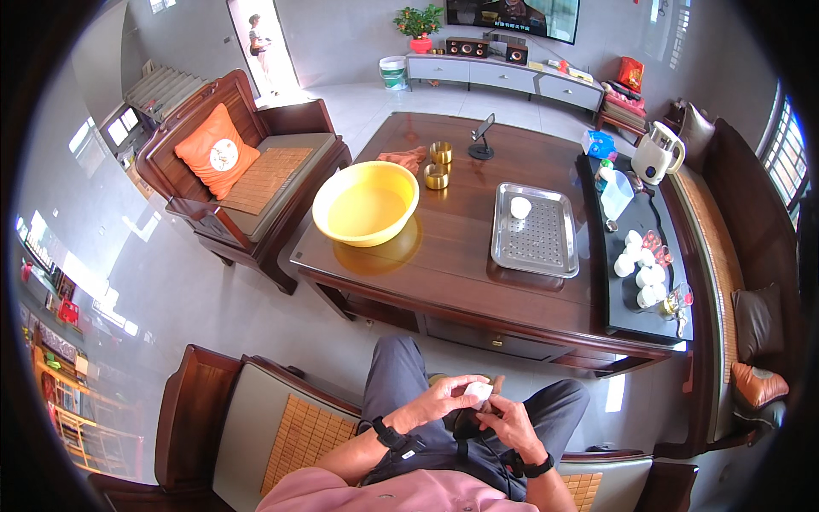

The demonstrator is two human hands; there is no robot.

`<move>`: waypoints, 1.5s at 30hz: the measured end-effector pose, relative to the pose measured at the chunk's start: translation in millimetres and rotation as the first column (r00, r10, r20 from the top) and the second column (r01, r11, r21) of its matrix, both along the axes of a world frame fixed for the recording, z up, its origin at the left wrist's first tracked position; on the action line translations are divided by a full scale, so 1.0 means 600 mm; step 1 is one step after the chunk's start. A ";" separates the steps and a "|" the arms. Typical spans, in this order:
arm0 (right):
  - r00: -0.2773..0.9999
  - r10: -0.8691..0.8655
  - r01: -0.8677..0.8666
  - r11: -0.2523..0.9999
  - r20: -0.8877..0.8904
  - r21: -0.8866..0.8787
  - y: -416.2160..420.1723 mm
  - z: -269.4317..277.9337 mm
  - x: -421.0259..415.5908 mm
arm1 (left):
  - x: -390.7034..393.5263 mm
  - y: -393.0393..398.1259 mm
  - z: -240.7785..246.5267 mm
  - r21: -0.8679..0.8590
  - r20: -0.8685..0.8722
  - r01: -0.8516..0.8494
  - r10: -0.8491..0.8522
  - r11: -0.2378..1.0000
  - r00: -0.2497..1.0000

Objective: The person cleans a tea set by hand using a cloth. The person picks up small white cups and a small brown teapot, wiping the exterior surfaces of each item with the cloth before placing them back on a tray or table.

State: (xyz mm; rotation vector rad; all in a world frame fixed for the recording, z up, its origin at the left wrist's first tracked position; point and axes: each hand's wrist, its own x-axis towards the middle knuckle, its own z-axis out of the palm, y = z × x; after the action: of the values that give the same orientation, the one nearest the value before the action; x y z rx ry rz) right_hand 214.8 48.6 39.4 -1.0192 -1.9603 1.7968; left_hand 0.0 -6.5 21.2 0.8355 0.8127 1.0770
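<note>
Above my lap, my left hand (441, 403) grips a small white cup (478, 392) between thumb and fingers. The fingers of my right hand (512, 424) are curled at the cup's lower right side, partly hiding it. Ahead on the dark wooden table (441, 256) sits a yellow plastic basin (366, 203) with liquid in it. To its right, a perforated steel tray (544, 237) carries one white cup (521, 207). Several white cups (646, 275) cluster on the black tea tray (624, 307) at the table's right end.
Behind the basin are two brass-coloured cups (437, 176), an orange-brown cloth (403, 158) and a phone stand (481, 148). An electric kettle (656, 153) and a clear plastic container (617, 195) stand at the right. A wooden armchair (243, 160) is at the left. A person (258, 48) stands in the doorway.
</note>
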 end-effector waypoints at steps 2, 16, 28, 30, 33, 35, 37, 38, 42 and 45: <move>0.986 -0.068 0.037 0.980 -0.154 -0.193 0.002 -0.001 0.005 | 0.001 -0.003 0.000 0.069 -0.090 0.000 0.007 0.998 0.996; 0.789 -0.372 0.337 0.927 -0.489 -0.162 0.016 0.022 0.012 | 0.009 0.004 -0.041 -0.203 0.400 0.076 0.012 0.976 0.917; 0.898 -0.367 0.433 0.833 -0.244 0.344 -0.001 -0.014 -0.015 | 0.033 -0.012 -0.001 -0.116 0.172 0.032 -0.011 0.993 0.985; 0.874 -0.437 0.479 0.850 -0.213 0.219 -0.004 -0.007 -0.014 | 0.039 -0.010 0.002 0.015 0.034 -0.037 0.036 0.999 0.999; 0.865 -0.443 0.498 0.814 -0.234 0.300 0.004 -0.031 -0.013 | 0.044 -0.011 0.004 0.144 -0.207 -0.073 0.102 0.987 0.973; 0.868 -0.472 0.493 0.856 -0.156 0.155 0.003 -0.022 -0.014 | 0.044 -0.013 0.013 0.239 -0.375 -0.073 0.161 0.968 0.913; 0.880 -0.468 0.471 0.882 -0.082 0.018 0.004 0.014 -0.022 | 0.042 -0.013 0.039 0.363 -0.522 -0.046 0.244 0.931 0.817; 0.883 -0.453 0.449 0.892 -0.124 -0.057 0.005 0.008 -0.020 | 0.044 -0.012 0.037 0.417 -0.528 -0.050 0.287 0.908 0.799; 0.887 -0.428 0.336 0.856 -0.173 -0.393 0.005 0.023 -0.017 | 0.043 -0.011 0.025 0.591 -0.505 -0.057 0.424 0.804 0.752; 0.854 -0.482 0.337 0.800 -0.196 -0.496 0.012 0.031 -0.005 | 0.044 -0.017 0.014 0.420 -0.272 -0.209 0.343 0.883 0.899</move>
State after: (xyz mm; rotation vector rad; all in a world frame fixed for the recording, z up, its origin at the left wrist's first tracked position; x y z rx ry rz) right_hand 211.7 55.9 58.3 -1.1012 -1.0454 2.0255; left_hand 26.3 -16.7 29.6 1.2890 1.0546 1.3996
